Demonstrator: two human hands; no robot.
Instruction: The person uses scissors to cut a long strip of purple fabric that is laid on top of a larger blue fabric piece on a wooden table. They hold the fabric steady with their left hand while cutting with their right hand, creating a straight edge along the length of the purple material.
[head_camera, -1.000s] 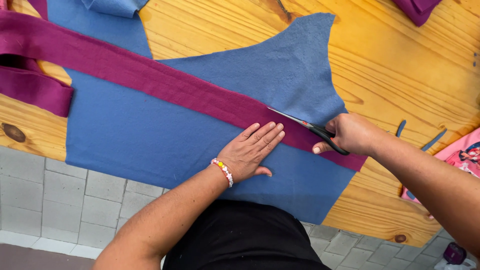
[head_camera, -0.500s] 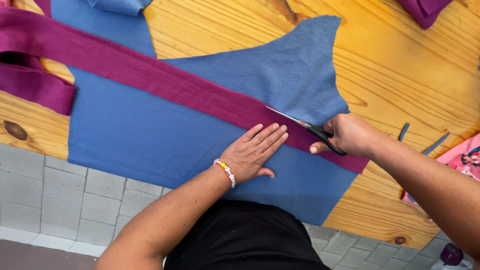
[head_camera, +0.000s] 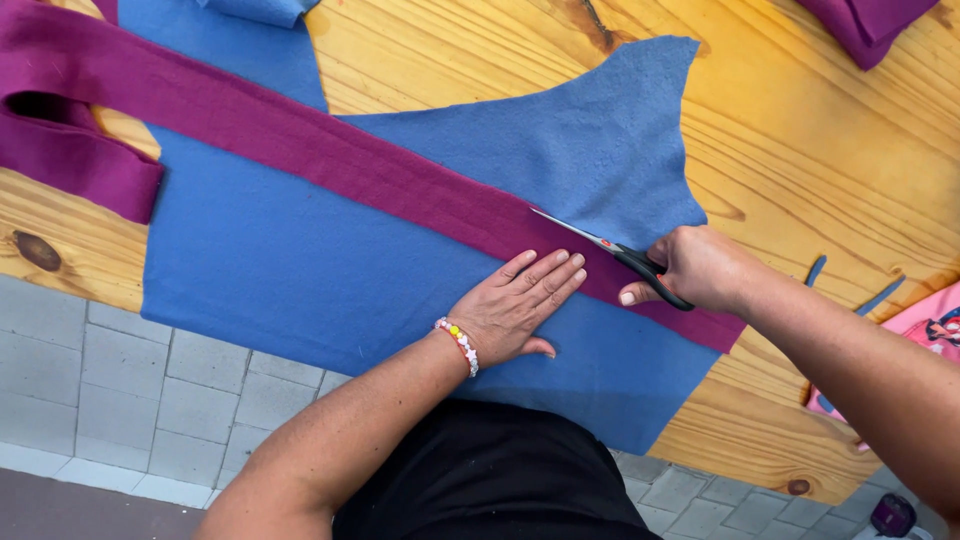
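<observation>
Scissors in right hand grip; left hand flat, fingers spread, on blue fabric.

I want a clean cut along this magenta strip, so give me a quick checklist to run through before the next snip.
1. Left hand flat on the blue felt, holding it down: ok.
2. Left fingertips clear of the scissors blades: ok, though close.
3. Right hand gripping the scissor handles: ok.
4. Blades lined up along the magenta strip edge: ok.
5. Felt lying smooth ahead of the cut: ok.
6. Whether the blades catch only the blue layer: cannot tell.
</observation>
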